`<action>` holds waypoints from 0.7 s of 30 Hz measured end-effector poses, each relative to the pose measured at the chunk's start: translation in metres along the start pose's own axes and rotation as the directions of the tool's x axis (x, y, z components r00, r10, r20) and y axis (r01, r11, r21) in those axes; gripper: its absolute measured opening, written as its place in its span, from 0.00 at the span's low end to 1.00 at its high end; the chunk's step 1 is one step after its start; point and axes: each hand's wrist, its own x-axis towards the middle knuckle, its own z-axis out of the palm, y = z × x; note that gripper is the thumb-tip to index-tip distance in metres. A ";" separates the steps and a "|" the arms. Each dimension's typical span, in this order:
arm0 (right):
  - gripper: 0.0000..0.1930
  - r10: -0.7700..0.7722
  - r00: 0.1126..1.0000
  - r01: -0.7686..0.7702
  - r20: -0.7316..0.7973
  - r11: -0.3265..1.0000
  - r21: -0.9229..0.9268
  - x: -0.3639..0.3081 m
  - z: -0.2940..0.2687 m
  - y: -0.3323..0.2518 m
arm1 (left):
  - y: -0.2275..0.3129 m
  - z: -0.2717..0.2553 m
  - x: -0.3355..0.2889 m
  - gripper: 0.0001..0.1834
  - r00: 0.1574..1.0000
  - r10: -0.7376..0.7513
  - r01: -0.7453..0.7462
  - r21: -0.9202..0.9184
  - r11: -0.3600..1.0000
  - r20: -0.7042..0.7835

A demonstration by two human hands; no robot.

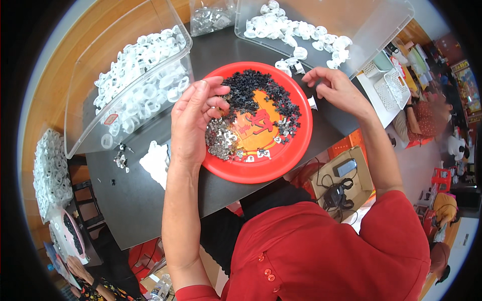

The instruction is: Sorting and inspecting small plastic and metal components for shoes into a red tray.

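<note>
A round red tray (pixel 221 170) lies on the dark table in front of me. Small black plastic pieces (pixel 251 85) are heaped along its far side, and small shiny metal pieces (pixel 221 140) at its left. Over the tray's left rim is my left hand (pixel 191 118), its fingers loosely bent and apart, with nothing visible in them. My right hand (pixel 339 93) hovers beyond the right rim, fingers bent and apart, holding nothing I can see. Just below its fingertips a small white plastic part (pixel 312 103) is at the tray's edge. More white parts (pixel 290 65) lie beyond the tray.
Clear bins of white plastic parts stand at the left (pixel 75 125) and far right (pixel 371 30). Between them is a plastic bag (pixel 212 17) of metal pieces. A white cloth-like item (pixel 155 163) lies left. Below the table's right edge, a cardboard box (pixel 359 188) holds cables. Other people work nearby.
</note>
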 end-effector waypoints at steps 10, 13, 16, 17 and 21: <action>0.07 0.010 0.993 -0.011 0.118 1.000 0.012 -0.021 -0.002 -0.006 | 0.001 0.001 -0.001 0.18 1.000 -0.005 0.005 0.000 1.000 -0.001; 0.07 0.074 0.996 -0.078 0.042 0.991 0.106 -0.019 -0.006 -0.008 | 0.000 0.002 0.000 0.18 1.000 -0.001 0.001 0.009 1.000 0.007; 0.08 0.033 0.998 -0.024 -0.050 0.985 0.172 -0.012 -0.005 -0.027 | -0.001 0.002 0.000 0.18 1.000 -0.009 0.008 0.027 1.000 0.027; 0.08 0.021 0.999 -0.014 -0.032 0.973 0.229 -0.007 -0.002 -0.037 | -0.001 0.001 -0.001 0.18 0.999 -0.020 0.018 0.044 0.999 0.039; 0.11 -0.066 0.994 0.031 0.082 0.927 0.375 0.018 0.024 -0.088 | 0.002 0.004 -0.005 0.20 0.999 0.036 -0.039 0.125 0.991 0.026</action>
